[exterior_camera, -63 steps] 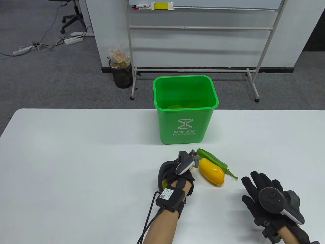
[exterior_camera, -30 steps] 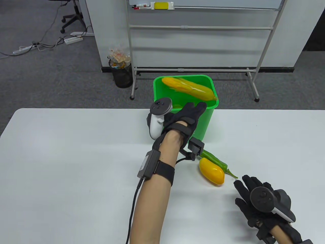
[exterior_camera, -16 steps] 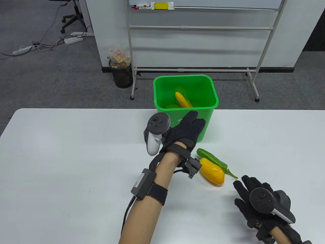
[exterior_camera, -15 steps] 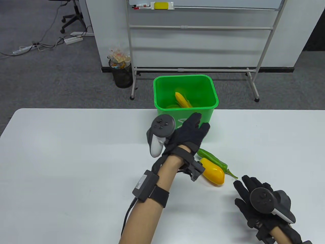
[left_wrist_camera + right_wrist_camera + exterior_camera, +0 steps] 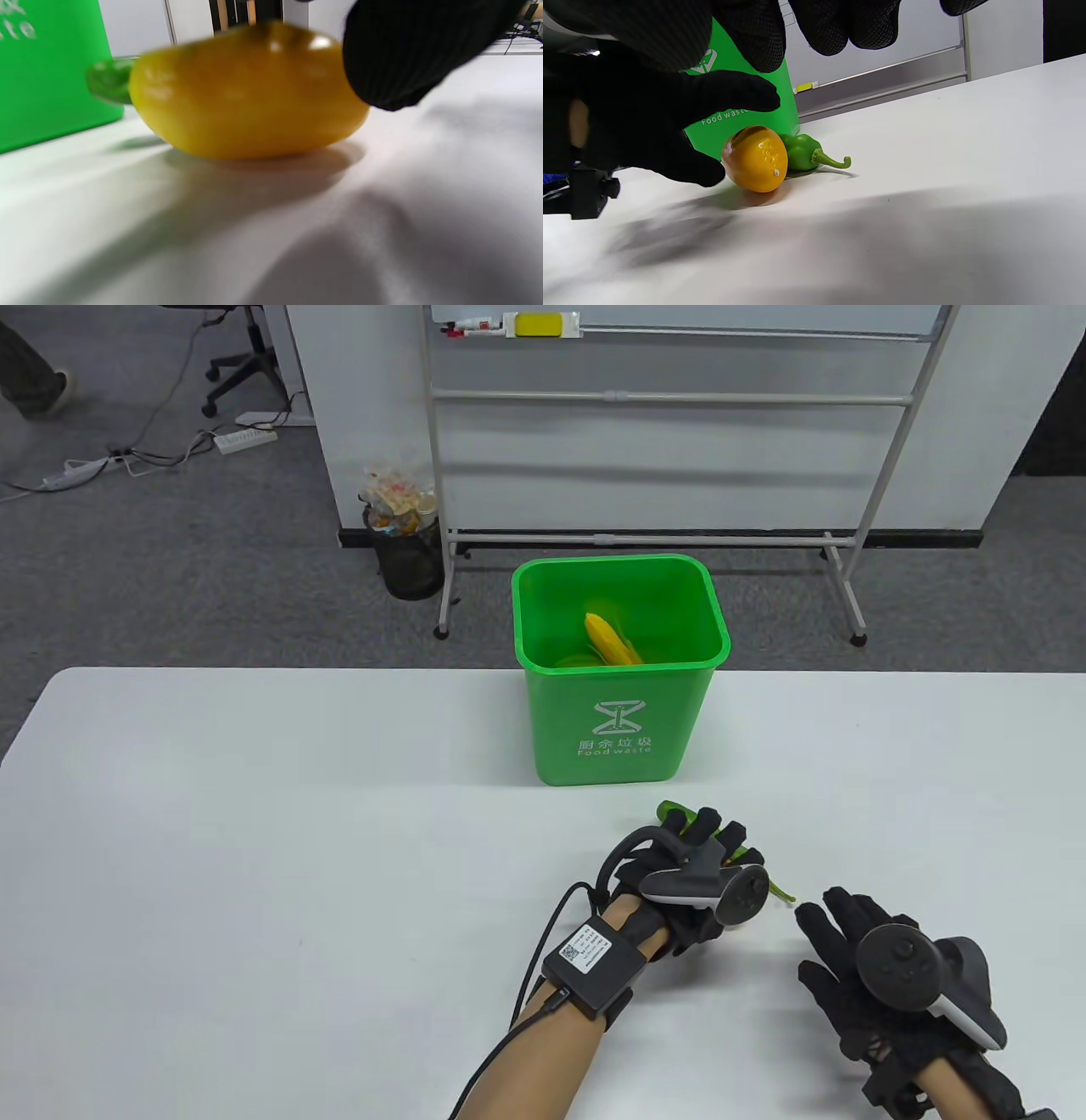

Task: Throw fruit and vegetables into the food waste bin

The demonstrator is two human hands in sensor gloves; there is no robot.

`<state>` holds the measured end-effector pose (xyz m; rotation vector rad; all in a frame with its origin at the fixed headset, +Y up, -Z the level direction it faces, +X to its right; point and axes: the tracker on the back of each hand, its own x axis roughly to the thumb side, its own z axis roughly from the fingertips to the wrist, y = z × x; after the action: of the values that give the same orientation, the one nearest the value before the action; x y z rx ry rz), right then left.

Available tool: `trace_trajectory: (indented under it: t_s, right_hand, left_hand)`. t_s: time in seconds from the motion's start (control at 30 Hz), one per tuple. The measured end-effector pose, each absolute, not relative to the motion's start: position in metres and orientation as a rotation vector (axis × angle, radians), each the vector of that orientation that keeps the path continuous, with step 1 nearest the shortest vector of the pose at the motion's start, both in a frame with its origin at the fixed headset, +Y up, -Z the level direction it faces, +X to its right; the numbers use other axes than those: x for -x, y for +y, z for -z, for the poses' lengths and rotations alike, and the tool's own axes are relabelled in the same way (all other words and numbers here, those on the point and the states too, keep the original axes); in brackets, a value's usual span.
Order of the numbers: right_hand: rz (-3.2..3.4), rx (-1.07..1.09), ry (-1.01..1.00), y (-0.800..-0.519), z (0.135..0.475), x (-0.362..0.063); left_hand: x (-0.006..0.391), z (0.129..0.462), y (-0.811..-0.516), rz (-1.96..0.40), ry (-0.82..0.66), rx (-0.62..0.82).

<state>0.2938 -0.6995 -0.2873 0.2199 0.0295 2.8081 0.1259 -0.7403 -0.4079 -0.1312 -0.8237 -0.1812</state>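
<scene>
The green food waste bin point(image 5: 619, 712) stands on the white table point(image 5: 254, 831), with a corn cob point(image 5: 612, 638) inside it. A yellow fruit point(image 5: 755, 159) lies on the table in front of the bin, touching a green pepper point(image 5: 801, 152) behind it. My left hand point(image 5: 700, 853) arches over the yellow fruit with fingers spread and hides it in the table view. The left wrist view shows the fruit point(image 5: 246, 93) close up and one fingertip point(image 5: 403, 55) at its end. My right hand point(image 5: 840, 937) rests open and empty on the table to the right.
The pepper's tip point(image 5: 670, 812) and stem point(image 5: 782, 892) show past my left hand. Beyond the table's far edge stand a whiteboard frame point(image 5: 653, 534) and a black mesh bin point(image 5: 409, 551) on the floor.
My left hand let go of the corn cob over the bin and it dropped inside. The hand then came back down over the yellow fruit. My right hand barely moved.
</scene>
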Motion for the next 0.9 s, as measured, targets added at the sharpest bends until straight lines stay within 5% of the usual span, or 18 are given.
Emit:
trace_trajectory:
  t_s: [0.57, 0.73, 0.9]
  right_hand:
    - [-2.825, -0.227, 0.042, -0.702, 0.288, -0.293]
    - [-2.83, -0.231, 0.053, -0.704, 0.288, -0.293]
    - [-2.833, -0.23, 0.073, -0.705, 0.288, -0.293]
  left_hand:
    - [-0.112, 0.378, -0.761, 0.216, -0.998, -0.002]
    - [-0.088, 0.369, -0.756, -0.153, -0.967, 0.118]
    - [-0.044, 0.357, -0.767, -0.769, -0.85, 0.367]
